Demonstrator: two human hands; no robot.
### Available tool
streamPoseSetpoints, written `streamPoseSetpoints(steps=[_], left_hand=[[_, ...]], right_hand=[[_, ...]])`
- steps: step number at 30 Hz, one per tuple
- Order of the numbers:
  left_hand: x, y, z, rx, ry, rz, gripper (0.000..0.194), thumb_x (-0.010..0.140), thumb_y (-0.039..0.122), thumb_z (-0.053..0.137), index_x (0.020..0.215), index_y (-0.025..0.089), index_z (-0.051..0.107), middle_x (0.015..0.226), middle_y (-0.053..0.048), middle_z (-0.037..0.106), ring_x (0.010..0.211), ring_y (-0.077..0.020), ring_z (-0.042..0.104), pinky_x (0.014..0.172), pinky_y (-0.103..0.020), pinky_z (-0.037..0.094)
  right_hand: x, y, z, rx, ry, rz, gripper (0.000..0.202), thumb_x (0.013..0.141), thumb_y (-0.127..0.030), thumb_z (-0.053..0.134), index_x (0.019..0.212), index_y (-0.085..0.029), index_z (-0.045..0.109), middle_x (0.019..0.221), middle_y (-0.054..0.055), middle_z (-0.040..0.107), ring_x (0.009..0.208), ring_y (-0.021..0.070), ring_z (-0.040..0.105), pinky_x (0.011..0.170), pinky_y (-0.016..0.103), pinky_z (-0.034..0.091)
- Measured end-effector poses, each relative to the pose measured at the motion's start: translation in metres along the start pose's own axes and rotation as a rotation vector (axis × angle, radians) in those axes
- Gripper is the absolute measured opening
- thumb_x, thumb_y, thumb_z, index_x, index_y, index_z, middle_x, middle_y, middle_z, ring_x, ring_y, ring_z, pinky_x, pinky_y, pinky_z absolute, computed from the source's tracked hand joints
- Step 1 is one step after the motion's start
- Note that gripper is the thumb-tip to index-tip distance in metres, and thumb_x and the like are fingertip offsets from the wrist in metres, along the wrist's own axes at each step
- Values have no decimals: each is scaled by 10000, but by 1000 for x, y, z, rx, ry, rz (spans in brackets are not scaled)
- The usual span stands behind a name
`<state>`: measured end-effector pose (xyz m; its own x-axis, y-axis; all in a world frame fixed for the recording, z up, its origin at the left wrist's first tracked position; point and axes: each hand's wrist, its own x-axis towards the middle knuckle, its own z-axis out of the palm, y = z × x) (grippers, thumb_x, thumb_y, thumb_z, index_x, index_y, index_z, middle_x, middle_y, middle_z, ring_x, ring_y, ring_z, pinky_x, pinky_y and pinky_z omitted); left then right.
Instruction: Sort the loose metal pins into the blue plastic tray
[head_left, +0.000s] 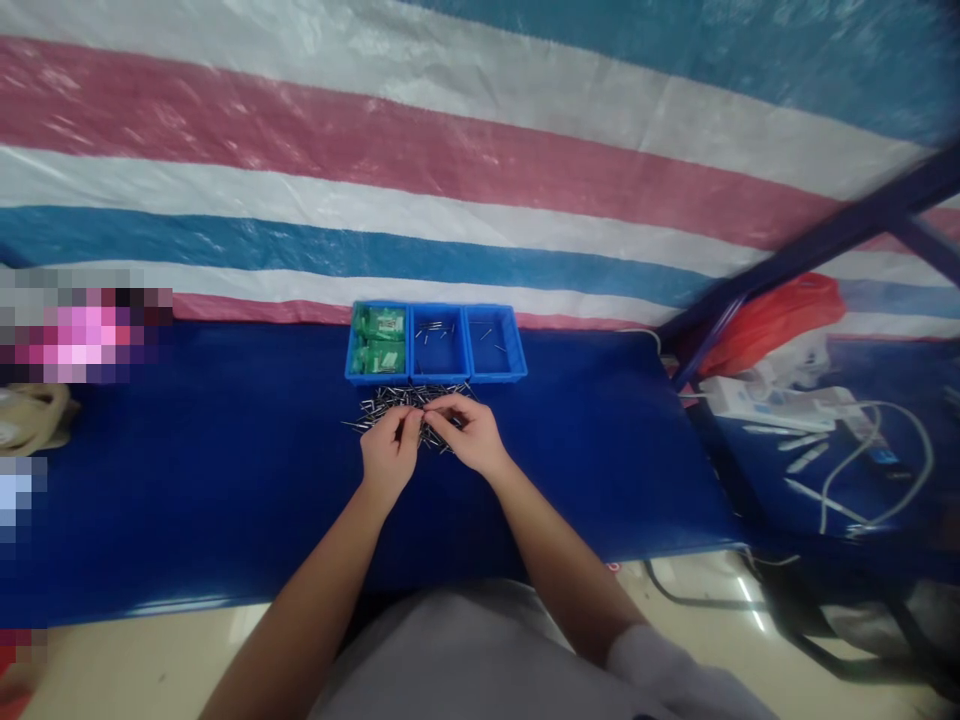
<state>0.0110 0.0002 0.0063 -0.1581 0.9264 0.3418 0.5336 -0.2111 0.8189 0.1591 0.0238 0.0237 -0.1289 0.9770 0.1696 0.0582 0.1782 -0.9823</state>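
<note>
on the blue table (225, 480), behind your pile of small metal pins (409, 400), the three-bin tray (435, 343) holds only a few pins, most left unsorted, while your left hand (388, 450) and right hand (469, 432) pinch pins together.

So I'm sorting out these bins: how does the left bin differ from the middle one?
The left bin is filled with green packets, while the middle bin holds only a few loose small metal pieces, its blue floor mostly showing. The left bin looks full; the middle bin looks nearly bare. Both are blue, alike in size, and stand side by side behind the pile of pins that both hands work in.
</note>
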Motion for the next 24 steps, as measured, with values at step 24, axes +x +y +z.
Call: streamPoseSetpoints(steps=[24], left_hand=[[0,1,2,-23,-3,2,196,924,367,559,940,201,661,682,28,672,592,-93,635,643,-211,486]], right_hand=[[1,-1,-3,-47,-24,48,338,896,-483,609,732,-203,702,654,8,683,615,144,632,629,270,507]])
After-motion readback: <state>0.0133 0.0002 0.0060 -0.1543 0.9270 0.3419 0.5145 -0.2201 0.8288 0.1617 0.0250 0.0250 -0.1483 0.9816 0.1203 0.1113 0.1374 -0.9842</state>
